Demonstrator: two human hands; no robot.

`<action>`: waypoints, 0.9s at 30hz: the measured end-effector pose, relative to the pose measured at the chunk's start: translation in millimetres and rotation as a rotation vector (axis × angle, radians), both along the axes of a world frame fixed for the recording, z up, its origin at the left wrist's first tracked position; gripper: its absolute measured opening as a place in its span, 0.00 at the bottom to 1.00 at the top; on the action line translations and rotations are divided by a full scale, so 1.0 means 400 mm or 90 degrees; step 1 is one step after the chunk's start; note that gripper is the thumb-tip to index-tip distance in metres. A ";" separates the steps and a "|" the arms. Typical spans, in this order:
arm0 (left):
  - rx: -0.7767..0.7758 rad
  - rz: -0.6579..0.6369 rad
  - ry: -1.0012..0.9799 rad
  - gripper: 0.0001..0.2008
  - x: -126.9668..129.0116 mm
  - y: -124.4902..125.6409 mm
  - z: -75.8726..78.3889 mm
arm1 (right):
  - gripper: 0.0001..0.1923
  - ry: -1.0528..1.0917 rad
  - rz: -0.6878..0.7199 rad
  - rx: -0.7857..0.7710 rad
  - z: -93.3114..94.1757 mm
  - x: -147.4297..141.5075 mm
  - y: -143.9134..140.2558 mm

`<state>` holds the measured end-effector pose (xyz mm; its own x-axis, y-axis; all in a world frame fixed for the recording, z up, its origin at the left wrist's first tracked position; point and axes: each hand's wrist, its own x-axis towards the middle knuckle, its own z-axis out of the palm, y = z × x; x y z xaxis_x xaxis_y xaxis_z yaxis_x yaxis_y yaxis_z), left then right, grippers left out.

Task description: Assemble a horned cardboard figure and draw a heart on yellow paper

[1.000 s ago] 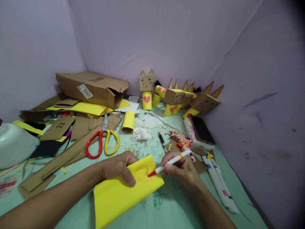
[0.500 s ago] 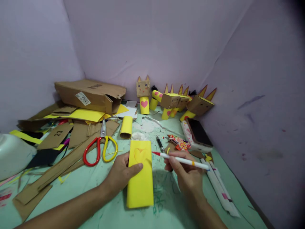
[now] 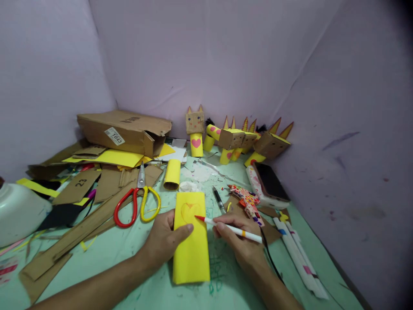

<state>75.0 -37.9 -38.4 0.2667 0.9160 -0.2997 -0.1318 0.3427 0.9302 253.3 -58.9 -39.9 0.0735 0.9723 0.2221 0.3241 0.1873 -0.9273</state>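
Observation:
My left hand grips the left side of a flattened yellow paper tube, its thumb lying across the front. Near the tube's upper end is an orange heart outline. Between the fingers of my right hand is a white felt-tip marker with a red tip and an orange band. Its tip is over the heart's right side; whether it touches the paper I cannot tell. Just beyond the tube stands a short yellow tube.
Scissors with red and yellow handles lie left, beside cardboard scraps and a cardboard box. Several yellow tube animals with cardboard heads stand along the back wall. At right are a pen, a phone and white markers.
My right hand has moved left and slightly down, bringing the marker tip from beside the yellow tube to over the heart. My left hand keeps its hold.

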 end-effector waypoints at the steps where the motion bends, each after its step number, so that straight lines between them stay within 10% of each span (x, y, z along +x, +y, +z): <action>1: 0.002 0.005 0.003 0.14 -0.001 0.000 0.000 | 0.10 0.007 0.009 -0.006 0.000 0.001 0.000; 27: 0.007 -0.014 0.013 0.14 -0.005 -0.001 0.005 | 0.11 0.054 0.026 -0.044 -0.001 0.014 0.009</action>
<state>72.9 -38.1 -36.4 0.2807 0.9132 -0.2956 -0.1049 0.3353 0.9362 258.8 -55.4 -40.4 0.0491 0.9877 0.1485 0.2376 0.1328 -0.9622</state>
